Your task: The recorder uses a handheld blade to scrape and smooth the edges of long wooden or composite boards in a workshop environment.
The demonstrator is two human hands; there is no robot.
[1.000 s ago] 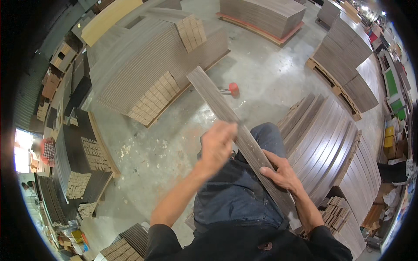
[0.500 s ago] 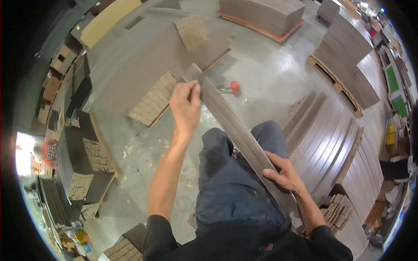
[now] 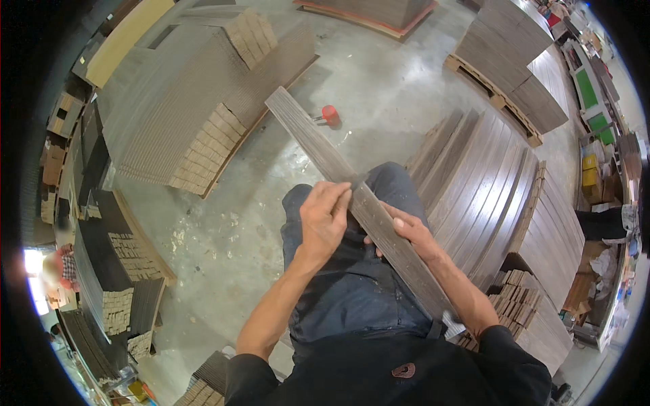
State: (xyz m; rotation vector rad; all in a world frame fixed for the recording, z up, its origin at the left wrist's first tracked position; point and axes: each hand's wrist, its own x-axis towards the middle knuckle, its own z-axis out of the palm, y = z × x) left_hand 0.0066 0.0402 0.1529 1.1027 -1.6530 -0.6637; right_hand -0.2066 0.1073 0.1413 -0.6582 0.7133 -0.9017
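A long grey-brown wood-grain plank [image 3: 399, 243] lies slantwise across my lap, its far end raised over the floor. My right hand [image 3: 411, 235] grips it along the right edge, thumb on top and fingers underneath. Over its middle, my left hand [image 3: 326, 215] is closed in a pinch. A small dark piece [image 3: 358, 181] shows at those fingertips, against the plank's face; its kind is too small to tell. A red-headed mallet [image 3: 330, 115] rests on the floor beyond the plank.
A big stack of planks [image 3: 196, 115] stands at far left, and more planks [image 3: 484, 196] lie right of my legs. A wooden pallet [image 3: 497, 101] carries boards at far right. Dark stacked boards [image 3: 101, 230] stand at left, near a person in a checked shirt [image 3: 68, 265].
My left hand has slid from the plank's far end back to its middle. My right hand has moved forward along the plank. The whole view has shifted with my head.
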